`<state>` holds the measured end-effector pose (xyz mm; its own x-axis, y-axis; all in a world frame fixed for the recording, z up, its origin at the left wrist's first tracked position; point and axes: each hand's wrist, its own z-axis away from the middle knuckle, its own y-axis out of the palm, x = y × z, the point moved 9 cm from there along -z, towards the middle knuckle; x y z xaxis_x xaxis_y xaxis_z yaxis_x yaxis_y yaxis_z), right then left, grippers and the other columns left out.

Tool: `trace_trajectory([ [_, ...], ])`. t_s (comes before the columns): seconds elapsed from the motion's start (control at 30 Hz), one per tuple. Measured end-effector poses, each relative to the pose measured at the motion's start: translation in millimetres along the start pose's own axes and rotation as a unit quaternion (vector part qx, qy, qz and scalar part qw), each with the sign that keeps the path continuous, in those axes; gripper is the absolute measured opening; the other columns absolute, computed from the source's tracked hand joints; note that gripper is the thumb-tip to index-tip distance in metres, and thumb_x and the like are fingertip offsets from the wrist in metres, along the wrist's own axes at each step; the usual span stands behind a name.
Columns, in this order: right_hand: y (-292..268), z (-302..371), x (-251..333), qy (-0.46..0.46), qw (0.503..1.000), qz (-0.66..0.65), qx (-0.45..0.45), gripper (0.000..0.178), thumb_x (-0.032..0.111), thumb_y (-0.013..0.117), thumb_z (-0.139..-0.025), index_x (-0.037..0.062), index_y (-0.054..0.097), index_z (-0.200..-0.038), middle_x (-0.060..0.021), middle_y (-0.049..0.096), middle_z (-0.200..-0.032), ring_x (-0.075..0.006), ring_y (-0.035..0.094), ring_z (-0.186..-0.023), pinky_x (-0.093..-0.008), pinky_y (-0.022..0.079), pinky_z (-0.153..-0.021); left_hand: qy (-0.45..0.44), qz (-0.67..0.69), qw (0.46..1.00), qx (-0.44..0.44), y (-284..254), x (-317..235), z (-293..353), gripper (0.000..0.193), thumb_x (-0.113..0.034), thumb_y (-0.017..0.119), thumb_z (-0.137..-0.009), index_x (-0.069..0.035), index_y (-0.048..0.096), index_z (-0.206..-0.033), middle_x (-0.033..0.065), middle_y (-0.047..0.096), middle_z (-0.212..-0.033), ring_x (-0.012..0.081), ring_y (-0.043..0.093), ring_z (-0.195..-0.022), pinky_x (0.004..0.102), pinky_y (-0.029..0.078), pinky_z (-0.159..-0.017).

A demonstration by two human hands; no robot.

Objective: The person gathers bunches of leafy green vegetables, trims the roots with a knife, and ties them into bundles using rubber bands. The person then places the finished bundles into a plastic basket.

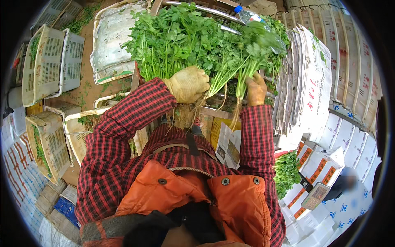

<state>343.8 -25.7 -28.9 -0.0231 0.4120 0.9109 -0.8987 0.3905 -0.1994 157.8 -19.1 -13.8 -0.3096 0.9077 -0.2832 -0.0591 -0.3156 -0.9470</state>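
Red-lettered crates (43,64) beside leafy greens (177,41)

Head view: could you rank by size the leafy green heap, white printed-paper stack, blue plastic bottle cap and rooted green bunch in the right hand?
1. Leafy green heap
2. White printed-paper stack
3. Rooted green bunch in the right hand; its leaf tips blur into the greens behind
4. Blue plastic bottle cap

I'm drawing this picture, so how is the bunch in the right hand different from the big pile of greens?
The bunch is narrow; the pile is wide and thick. The bunch's top leaves look blurry, while the pile's look sharper. The right hand holds the bunch, but not the pile. Both have green leaves and stems.
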Motion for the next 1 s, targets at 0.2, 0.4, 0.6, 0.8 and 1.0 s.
trace_trajectory([
  [0.2, -25, 1, -51, 0.004, 0.998, -0.009, -0.067, 0.054, 0.005, 0.065, -0.082, -0.0134, 0.043, -0.128, -0.0204, 0.061, -0.111, -0.0227, 0.061, -0.095, -0.031, 0.049, -0.082, -0.152, 0.113, 0.981, -0.044, -9, 7, -4, 0.028, -0.033, 0.057, -0.088, -0.01, 0.064, -0.101, 0.0076, 0.061, -0.086, 0.025, 0.06, -0.082, 0.0393, 0.047, -0.074],
  [0.4, -26, 6, -64, 0.027, 0.995, 0.052, -0.083, 0.058, 0.014, 0.066, -0.082, -0.009, 0.043, -0.13, -0.0239, 0.058, -0.117, -0.0253, 0.059, -0.102, -0.0322, 0.048, -0.086, -0.231, 0.046, 0.964, 0.126, 7, -1, -26, 0.049, -0.049, 0.058, -0.087, -0.003, 0.058, -0.104, 0.0111, 0.062, -0.09, 0.025, 0.065, -0.082, 0.0386, 0.052, -0.074],
  [0.6, -19, 15, -46, 0.016, 0.981, 0.193, -0.027, 0.064, 0.016, 0.066, -0.084, -0.0108, 0.037, -0.134, -0.0275, 0.053, -0.126, -0.0308, 0.056, -0.111, -0.0355, 0.046, -0.094, -0.241, 0.627, 0.704, -0.232, -11, 33, 21, 0.02, -0.007, 0.069, -0.08, 0.0, 0.062, -0.099, 0.0058, 0.064, -0.081, 0.0101, 0.059, -0.065, 0.0199, 0.052, -0.056],
  [0.8, -13, 10, -53, 0.004, 0.993, 0.112, -0.03, 0.056, 0.019, 0.065, -0.083, -0.0058, 0.046, -0.13, -0.0216, 0.064, -0.107, -0.0237, 0.063, -0.088, -0.0319, 0.051, -0.075, 0.012, 0.824, 0.419, -0.381, -63, 45, 45, 0.03, -0.01, 0.067, -0.081, -0.001, 0.06, -0.109, 0.0057, 0.068, -0.085, 0.0104, 0.062, -0.063, 0.0239, 0.057, -0.057],
  [1.0, 2, -2, -57, -0.043, 0.975, 0.216, -0.004, 0.046, 0.021, 0.058, -0.088, -0.0036, 0.05, -0.126, -0.0215, 0.062, -0.112, -0.0263, 0.061, -0.095, -0.0342, 0.048, -0.08, 0.265, 0.825, 0.347, -0.36, -176, 130, 74, 0.026, -0.018, 0.061, -0.088, -0.001, 0.06, -0.108, 0.0146, 0.062, -0.105, 0.0206, 0.06, -0.095, 0.0348, 0.05, -0.082],
])
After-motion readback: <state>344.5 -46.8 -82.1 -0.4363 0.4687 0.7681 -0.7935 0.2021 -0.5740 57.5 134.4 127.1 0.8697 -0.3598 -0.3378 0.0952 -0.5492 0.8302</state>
